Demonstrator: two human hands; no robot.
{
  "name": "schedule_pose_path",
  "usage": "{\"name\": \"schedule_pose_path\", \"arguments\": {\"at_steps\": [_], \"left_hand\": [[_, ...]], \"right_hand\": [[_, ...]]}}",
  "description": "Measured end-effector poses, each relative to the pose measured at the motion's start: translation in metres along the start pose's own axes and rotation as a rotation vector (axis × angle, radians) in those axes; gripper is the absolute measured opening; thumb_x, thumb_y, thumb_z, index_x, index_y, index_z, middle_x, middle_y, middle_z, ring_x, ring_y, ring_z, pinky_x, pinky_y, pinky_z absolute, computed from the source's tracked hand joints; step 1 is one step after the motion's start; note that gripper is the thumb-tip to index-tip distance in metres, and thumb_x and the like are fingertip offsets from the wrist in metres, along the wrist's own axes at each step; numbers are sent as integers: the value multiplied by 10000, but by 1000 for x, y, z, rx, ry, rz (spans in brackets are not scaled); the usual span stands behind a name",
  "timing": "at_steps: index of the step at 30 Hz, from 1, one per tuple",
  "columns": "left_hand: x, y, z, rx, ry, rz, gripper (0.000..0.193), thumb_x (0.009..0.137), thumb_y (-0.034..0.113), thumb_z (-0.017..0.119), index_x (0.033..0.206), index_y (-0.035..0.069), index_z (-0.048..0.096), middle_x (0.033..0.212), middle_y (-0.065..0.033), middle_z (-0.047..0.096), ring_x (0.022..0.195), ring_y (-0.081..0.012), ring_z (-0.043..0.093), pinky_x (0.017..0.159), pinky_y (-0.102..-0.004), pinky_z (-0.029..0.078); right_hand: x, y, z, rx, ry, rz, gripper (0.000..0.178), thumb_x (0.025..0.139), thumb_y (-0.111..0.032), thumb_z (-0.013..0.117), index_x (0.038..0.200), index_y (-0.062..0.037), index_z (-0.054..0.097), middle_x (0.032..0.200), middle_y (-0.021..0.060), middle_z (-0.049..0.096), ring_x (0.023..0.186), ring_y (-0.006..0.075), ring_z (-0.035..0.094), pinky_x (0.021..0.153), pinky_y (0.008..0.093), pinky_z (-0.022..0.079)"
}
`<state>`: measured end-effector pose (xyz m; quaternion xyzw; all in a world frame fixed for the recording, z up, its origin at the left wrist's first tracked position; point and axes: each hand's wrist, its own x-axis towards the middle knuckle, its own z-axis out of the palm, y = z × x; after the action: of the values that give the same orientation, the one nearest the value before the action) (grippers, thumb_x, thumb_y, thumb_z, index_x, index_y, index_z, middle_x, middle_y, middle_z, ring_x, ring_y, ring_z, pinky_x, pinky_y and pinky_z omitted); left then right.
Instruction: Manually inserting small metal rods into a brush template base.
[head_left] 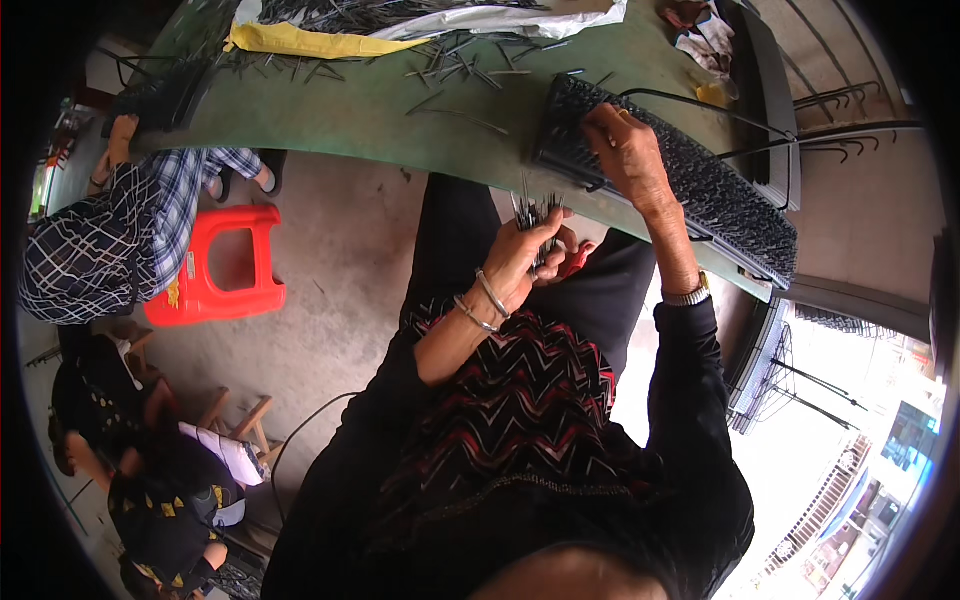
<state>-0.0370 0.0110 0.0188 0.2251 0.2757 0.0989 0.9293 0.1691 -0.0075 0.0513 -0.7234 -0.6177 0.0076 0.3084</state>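
Observation:
My left hand (515,262) is closed round a bundle of thin dark sticks (536,212), held upright above my lap near the table's front edge. Their kind is too small to make out. My right hand (632,160) reaches over the left part of a long black board (725,195) with a rough, speckled top. Its thumb and fingers are pinched together close to the surface, and whatever may be between them is hidden. The board slants along the table's right side, with a black rod (700,108) curving over it.
The green table (300,115) carries scattered dark sticks (455,72) and a yellow and white sack (320,40) heaped with more. A crumpled cloth (705,45) lies at the back right. At left are a red stool (265,292) and a person in checked clothes (85,240); other people sit lower left.

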Motion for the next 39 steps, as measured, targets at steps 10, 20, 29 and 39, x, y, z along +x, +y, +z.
{"name": "schedule_pose_path", "arguments": {"at_steps": [10,20,29,39], "left_hand": [[-2,-1,-1,-5,28,13,295,929,273,593,1114,45,566,789,-60,593,654,-98,501,481,-202,307],[-4,0,2,6,19,56,276,942,265,572,1070,22,600,761,-40,617,572,-59,426,451,-211,278],[-3,3,6,30,15,59,222,930,218,593,1045,29,581,865,-116,645,585,-83,474,461,-201,340],[-3,0,14,122,43,33,238,899,217,637,1061,44,611,943,-116,694,761,-126,639,487,-199,357]], "right_hand": [[-5,-2,4,-27,-46,-59,98,833,-42,621,931,-41,608,852,121,597,764,314,609,650,371,487],[-21,-5,13,-204,163,75,129,849,-140,630,964,-101,673,872,87,598,776,283,617,661,371,499],[-35,-15,14,-470,248,55,197,826,-187,674,990,-78,680,879,95,588,775,268,595,692,360,483],[-60,-48,-22,654,-265,552,204,829,-150,667,962,4,662,873,85,654,833,147,605,747,275,465]]}}
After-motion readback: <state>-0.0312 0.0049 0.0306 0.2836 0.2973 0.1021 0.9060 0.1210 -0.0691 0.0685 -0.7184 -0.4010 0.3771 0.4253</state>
